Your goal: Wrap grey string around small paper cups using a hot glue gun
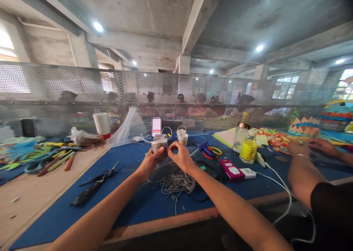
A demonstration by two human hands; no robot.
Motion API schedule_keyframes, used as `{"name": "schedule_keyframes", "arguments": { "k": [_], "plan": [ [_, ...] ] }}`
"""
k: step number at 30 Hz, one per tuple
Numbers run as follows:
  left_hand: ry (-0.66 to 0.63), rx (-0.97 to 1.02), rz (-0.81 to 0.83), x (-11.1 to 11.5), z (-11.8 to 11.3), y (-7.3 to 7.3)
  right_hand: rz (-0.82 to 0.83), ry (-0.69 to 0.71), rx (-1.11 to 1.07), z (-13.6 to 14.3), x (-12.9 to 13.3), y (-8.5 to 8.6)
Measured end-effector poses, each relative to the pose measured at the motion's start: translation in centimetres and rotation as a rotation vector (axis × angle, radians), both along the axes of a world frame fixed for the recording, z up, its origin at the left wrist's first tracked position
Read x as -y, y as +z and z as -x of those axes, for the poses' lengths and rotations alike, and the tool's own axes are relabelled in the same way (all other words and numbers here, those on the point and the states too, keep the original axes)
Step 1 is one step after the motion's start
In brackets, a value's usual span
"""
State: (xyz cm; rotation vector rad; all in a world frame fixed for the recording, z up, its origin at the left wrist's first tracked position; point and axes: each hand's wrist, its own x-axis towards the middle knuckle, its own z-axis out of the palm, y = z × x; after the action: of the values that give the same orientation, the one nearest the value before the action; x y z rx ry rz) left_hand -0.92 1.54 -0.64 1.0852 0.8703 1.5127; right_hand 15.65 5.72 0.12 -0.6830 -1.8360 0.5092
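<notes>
nearest, a heap of grey cord [178,178] lies on the blue mat [135,203]. above it, the left hand [150,162] grips a cup [159,146], thumb against its side; the right hand [180,156] pinches at the cup's right, perhaps on a strand, too small to tell. beyond stand a small basket [182,136] and a phone [156,127].

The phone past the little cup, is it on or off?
On: the phone has a lit screen, pale with a pink band.
</notes>
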Motion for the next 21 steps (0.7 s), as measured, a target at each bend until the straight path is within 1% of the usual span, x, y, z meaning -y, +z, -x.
{"name": "schedule_keyframes", "arguments": {
  "k": [6, 13, 21],
  "plan": [
    [0.002, 0.010, 0.011, 0.20, -0.09, 0.12, 0.066, 0.008, -0.095, -0.35, -0.47, 0.13],
    [-0.038, -0.009, -0.001, 0.59, -0.40, 0.50, 0.171, 0.076, -0.201, -0.69, -0.73, 0.23],
    [-0.073, -0.027, 0.005, 0.35, -0.06, 0.09, 0.205, 0.093, -0.229, -0.76, -0.76, 0.25]
  ]
}}
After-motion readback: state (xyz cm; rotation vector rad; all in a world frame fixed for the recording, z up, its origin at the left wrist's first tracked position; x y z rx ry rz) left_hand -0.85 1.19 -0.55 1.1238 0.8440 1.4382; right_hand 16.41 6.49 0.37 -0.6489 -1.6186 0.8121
